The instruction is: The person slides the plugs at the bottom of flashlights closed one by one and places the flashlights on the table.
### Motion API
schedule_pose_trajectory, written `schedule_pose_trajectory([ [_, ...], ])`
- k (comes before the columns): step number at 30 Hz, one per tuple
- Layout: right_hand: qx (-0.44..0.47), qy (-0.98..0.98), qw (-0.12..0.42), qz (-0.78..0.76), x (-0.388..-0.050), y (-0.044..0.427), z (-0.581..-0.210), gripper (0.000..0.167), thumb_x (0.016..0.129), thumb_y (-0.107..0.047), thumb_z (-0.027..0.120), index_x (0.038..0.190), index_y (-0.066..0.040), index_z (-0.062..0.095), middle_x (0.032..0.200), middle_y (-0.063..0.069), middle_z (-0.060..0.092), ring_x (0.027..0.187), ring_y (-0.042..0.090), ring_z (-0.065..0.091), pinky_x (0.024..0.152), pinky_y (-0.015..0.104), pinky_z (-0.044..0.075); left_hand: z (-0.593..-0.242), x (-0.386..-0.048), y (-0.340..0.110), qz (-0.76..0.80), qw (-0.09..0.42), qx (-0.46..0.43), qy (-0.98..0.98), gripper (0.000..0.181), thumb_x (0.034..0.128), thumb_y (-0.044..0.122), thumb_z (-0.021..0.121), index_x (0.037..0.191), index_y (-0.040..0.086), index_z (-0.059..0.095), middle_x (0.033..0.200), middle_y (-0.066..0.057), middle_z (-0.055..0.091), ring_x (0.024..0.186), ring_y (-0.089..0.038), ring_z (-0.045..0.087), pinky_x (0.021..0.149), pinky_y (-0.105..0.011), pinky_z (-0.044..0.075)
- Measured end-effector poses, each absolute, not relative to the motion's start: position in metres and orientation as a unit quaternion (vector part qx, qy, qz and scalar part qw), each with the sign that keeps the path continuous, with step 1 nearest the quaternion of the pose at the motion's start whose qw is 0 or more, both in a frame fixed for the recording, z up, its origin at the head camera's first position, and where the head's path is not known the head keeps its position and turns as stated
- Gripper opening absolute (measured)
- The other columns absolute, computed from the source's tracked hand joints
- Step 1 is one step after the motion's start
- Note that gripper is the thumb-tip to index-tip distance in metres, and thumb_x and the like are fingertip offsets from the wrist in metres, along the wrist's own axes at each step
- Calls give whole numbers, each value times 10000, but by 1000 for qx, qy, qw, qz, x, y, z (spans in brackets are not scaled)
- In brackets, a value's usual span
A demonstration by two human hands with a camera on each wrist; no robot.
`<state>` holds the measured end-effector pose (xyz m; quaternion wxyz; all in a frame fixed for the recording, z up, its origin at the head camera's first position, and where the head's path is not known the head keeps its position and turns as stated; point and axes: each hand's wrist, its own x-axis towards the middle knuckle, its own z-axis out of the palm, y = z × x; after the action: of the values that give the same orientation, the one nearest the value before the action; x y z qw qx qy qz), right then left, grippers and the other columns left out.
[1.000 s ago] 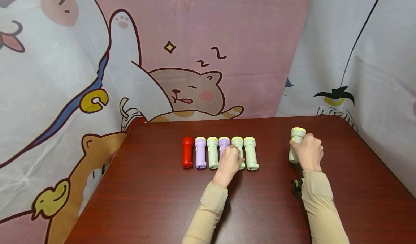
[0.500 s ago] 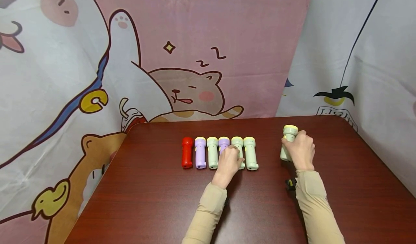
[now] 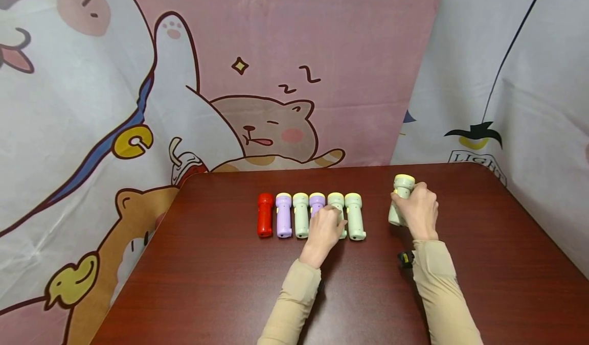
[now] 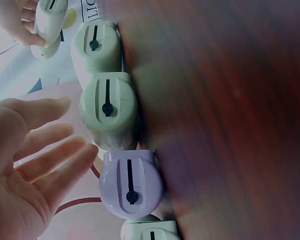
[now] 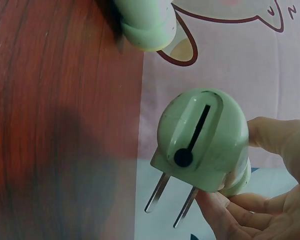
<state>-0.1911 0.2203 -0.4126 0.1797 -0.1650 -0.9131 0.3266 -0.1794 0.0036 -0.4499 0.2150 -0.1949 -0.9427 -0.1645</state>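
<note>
My right hand (image 3: pixel 420 209) grips a light green flashlight (image 3: pixel 404 183) at the table's right side. Its round end and two metal plug prongs (image 5: pixel 185 200) show in the right wrist view. Centrally, my left hand (image 3: pixel 324 228) is over a row of flashlights, partly covering a purple flashlight (image 3: pixel 316 202) and a green flashlight (image 3: pixel 336 200). Its fingers (image 4: pixel 50 142) are loosely extended beside these; whether they touch is unclear. At the row's right end lies another green flashlight (image 3: pixel 355 220). Leftward lie a green (image 3: pixel 301 217), a purple (image 3: pixel 284 217) and a red flashlight (image 3: pixel 265 216).
The row lies on a dark red-brown wooden table (image 3: pixel 221 283). Behind the table hangs a cartoon-printed cloth (image 3: pixel 368 79). A small black item (image 3: pixel 405 259) shows beside the right sleeve cuff (image 3: pixel 432 258).
My right hand has moved left and slightly away from me with the green flashlight, nearer to the row. The left hand and the row stay where they were.
</note>
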Motion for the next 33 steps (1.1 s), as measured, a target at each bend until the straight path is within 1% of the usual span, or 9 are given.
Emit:
schedule_pose_trajectory([
  [4,-162,-912,177,333,-192,216,-411,510,799,-307,690,1054,98,512,949,328,596,851,530,589,644,539,457,-448,-178,6,-159,223,-206,-940,228,786,271,764,959,123,748,969,6,727,784,-178,700,633,-277,536],
  [9,-157,-911,173,339,-193,209,-410,525,802,-309,685,1083,97,506,965,321,597,869,519,588,660,531,460,-445,-176,9,-156,224,-215,-938,316,788,317,757,1050,141,727,993,15,726,779,-180,699,618,-286,532],
  [14,-148,-909,177,348,-194,202,-409,518,795,-314,691,1071,84,505,937,295,600,844,495,599,662,519,471,-442,-174,13,-150,241,-227,-932,404,779,359,759,1122,156,697,998,21,728,778,-173,700,615,-274,530],
  [21,-134,-906,183,358,-195,191,-406,492,793,-304,701,1041,74,508,891,254,598,809,461,608,667,504,481,-441,-172,18,-157,288,-264,-907,518,739,418,780,1163,140,675,1040,13,736,822,-138,715,663,-239,545],
  [25,-126,-906,184,359,-195,186,-405,489,794,-298,704,1037,78,505,885,260,598,804,465,611,668,508,484,-441,-170,21,-160,295,-276,-901,540,733,441,777,1169,141,668,1051,13,733,835,-129,715,673,-233,547],
  [30,-119,-907,189,358,-194,180,-405,491,794,-305,700,1028,81,506,887,274,606,808,475,613,685,524,491,-441,-168,26,-144,302,-277,-901,556,730,465,772,1184,161,664,1065,46,730,798,-118,714,629,-214,537],
  [33,-116,-908,191,355,-194,176,-405,489,790,-312,699,1017,76,506,883,280,611,808,478,614,692,530,495,-442,-167,29,-138,304,-281,-900,551,730,462,773,1172,150,669,1053,49,733,791,-111,713,619,-209,533],
])
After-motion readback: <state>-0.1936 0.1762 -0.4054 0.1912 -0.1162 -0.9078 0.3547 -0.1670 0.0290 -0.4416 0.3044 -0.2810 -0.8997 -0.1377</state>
